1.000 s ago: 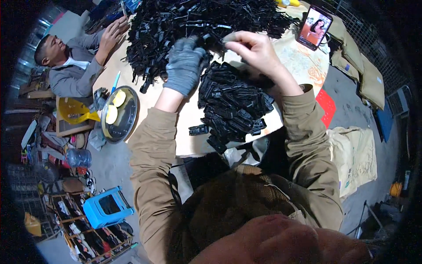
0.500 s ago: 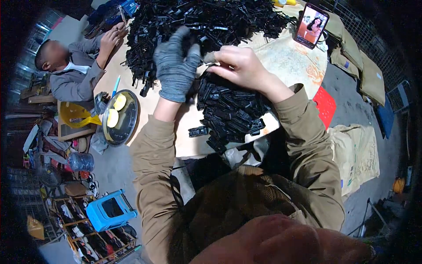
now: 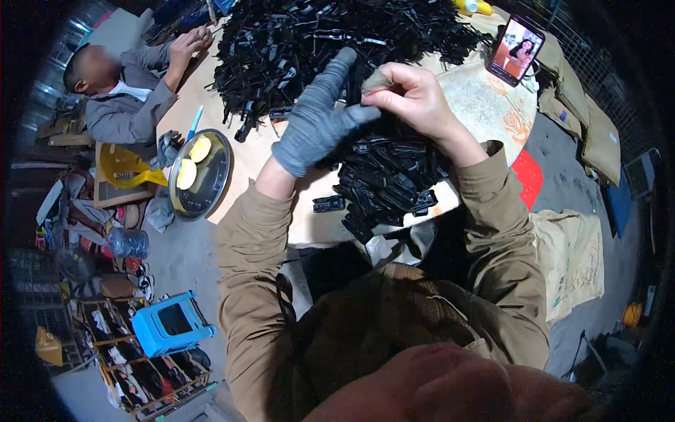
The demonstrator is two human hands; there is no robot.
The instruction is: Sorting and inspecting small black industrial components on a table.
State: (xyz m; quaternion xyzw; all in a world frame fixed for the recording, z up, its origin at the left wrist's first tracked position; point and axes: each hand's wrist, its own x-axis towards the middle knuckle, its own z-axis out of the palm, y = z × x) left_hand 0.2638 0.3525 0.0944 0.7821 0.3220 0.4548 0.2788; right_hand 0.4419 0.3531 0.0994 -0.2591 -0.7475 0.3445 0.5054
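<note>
My left hand [image 3: 320, 123] wears a grey knit glove, its fingers spread and pointing up over the table. My bare right hand [image 3: 418, 98] meets it and pinches a grey glove fingertip [image 3: 375, 79] between thumb and fingers. Both hands hover above a neat stack of black plastic parts [image 3: 394, 186] at the near table edge. A much larger loose heap of the same black parts [image 3: 330, 39] covers the far side of the table. One single black part [image 3: 328, 204] lies alone on the tan tabletop [image 3: 256, 162].
A phone [image 3: 517, 49] with a lit screen stands at the far right. A round metal plate [image 3: 214, 186] with yellow slices sits at the left edge. Another person [image 3: 123, 105] sits at the far left. A blue stool [image 3: 172, 323] and a shoe rack stand below left.
My left hand lifted off the black heap and turned fingers up. My right hand came down and left to it and now pinches the glove's fingertip.
</note>
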